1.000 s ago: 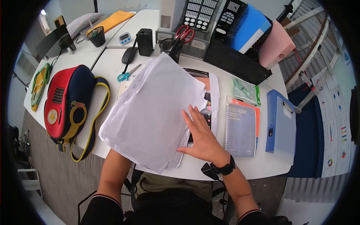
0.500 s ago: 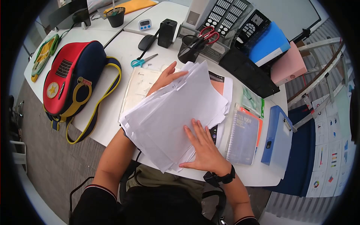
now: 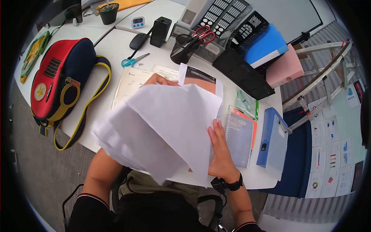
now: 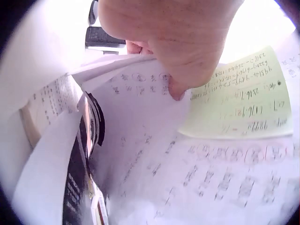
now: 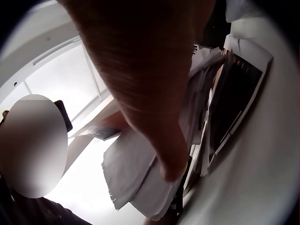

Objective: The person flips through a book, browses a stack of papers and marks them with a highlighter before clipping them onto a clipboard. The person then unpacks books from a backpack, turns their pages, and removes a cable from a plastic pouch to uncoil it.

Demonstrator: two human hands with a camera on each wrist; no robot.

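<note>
A loose stack of white paper sheets (image 3: 170, 112) is raised over the desk, its top sheets bent and blurred. My left hand (image 3: 157, 79) grips the stack from underneath and behind; most of it is hidden by the paper in the head view. In the left wrist view its thumb (image 4: 177, 89) presses on a handwritten page, beside a green note (image 4: 239, 101) covered in figures. My right hand (image 3: 222, 154) lies along the stack's right edge, fingers extended. A dark and orange printed sheet (image 3: 201, 79) and a cream booklet (image 3: 129, 83) lie beyond the stack.
A red and navy bag (image 3: 63, 77) stands at the left. Teal scissors (image 3: 133, 60), a pen holder (image 3: 181, 52) and a black file rack (image 3: 241, 73) are farther back. To the right lie a spiral notebook (image 3: 239, 135) and a blue file case (image 3: 272, 135).
The paper stack has tipped lower, its top sheets folding over. My left fingers, spread beyond its far edge half a second ago, are now mostly behind it. My right hand has shifted to the side edge.
</note>
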